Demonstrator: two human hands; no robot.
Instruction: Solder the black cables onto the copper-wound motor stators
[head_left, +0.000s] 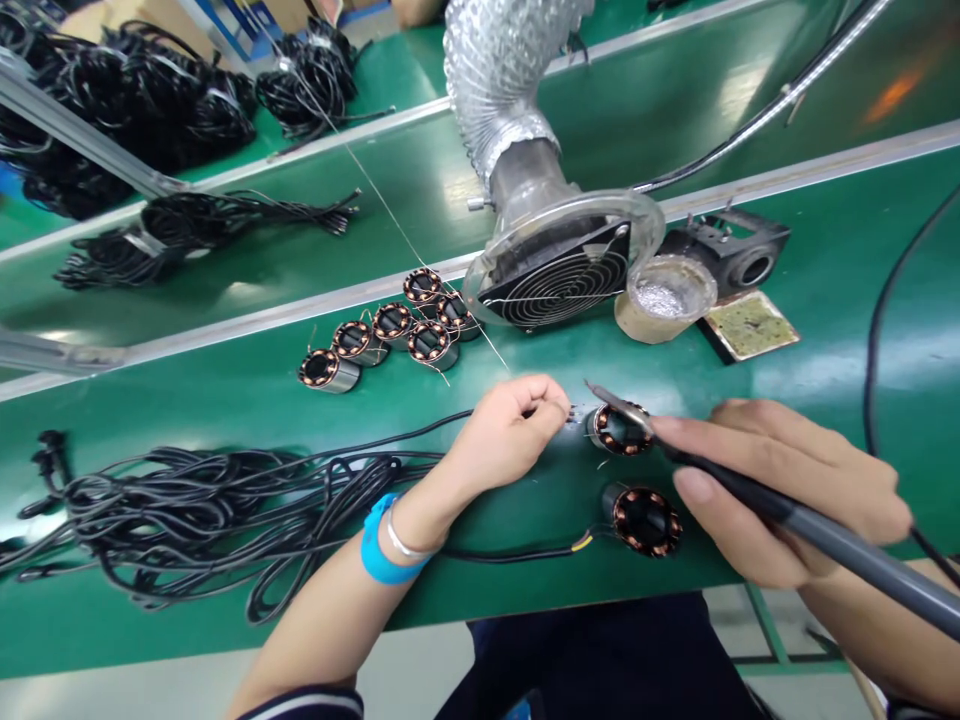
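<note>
My left hand [517, 425], with a blue band and a silver bangle at the wrist, is closed in a pinch on a black cable [442, 424]. Thin wire ends poke out past its fingertips, beside a copper-wound motor stator [621, 430]. In my right hand [787, 480] is a soldering iron [750, 492], gripped like a pen. Its tip points left, just above that stator. A second stator [646, 520] lies nearer the table edge, close to a cable with a yellow-sleeved wire end [582, 541].
Several stators [391, 322] stand behind my left hand. A fan with a silver duct [559, 265], a solder pot [666, 298], an iron holder [739, 245] and a small square tray [752, 327] stand at the back. Coiled cables [195, 510] lie left. A thin wire [405, 235] hangs down diagonally.
</note>
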